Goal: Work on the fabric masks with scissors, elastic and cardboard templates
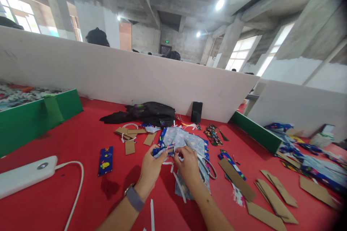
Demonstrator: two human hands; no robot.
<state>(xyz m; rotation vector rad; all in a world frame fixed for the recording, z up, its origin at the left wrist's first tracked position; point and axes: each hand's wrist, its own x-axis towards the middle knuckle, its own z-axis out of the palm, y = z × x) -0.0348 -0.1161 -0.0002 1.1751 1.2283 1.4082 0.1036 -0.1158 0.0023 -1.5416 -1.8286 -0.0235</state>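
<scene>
Forearms are reaching in from the bottom of the view, the left one wearing a wristwatch (135,198), as a person is working cloth at a red table (81,187). Left hand (150,166) and right hand (187,165) are both pinching closed on a small folded fabric piece (163,149), blue-patterned with a pale inner face, holding it between them just above the table near its middle. Scissors (206,166) are hanging by their loops at the right hand, blades pointing up and away across a larger sheet of pale printed fabric (181,138) lying under and behind the hands. White trimmed strips (177,181) are trailing on the table just below the fingers, suggesting cutting is already under way. One finished-looking blue patterned strip (105,160) is lying well to the left, near a white power bank (27,175) and its cable. Cardboard templates (127,135) are resting behind the hands, with more cardboard pieces (271,193) and other patterned strips to the right, so, by the look of it, only a little of the work is done and much cloth is waiting. Farther back, a heap of dark fabric (146,113) and a black phone (196,112) are sitting against a white partition (108,72).
</scene>
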